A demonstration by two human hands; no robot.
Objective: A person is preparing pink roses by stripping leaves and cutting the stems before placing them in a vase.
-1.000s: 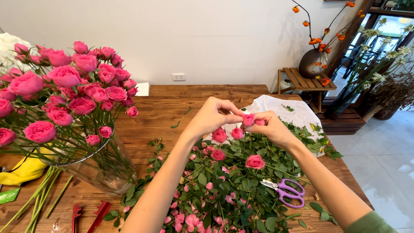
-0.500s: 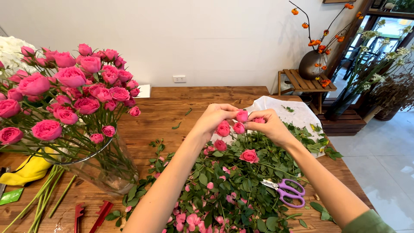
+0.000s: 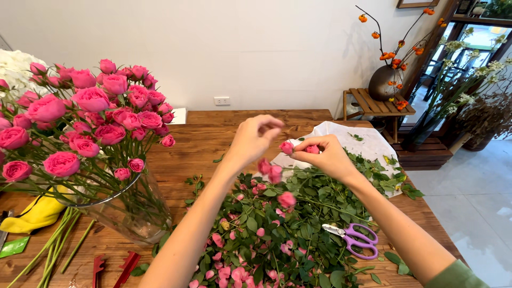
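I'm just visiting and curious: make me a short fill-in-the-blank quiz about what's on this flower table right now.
1. The scissors lying on the cut leaves have ____ handles.
2. The glass vase holds a bunch of ____ roses.
3. The right hand pinches a small pink ____.
4. The table is made of ____.

Missing words: purple; pink; rosebud; wood

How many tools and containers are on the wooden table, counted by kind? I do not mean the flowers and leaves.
Purple-handled scissors: 1
Glass vase holding pink roses: 1
Red-handled tool at the near edge, partly cut off: 1
White paper sheet under the cuttings: 1
Yellow item at the left edge, kind unclear: 1
Total: 5
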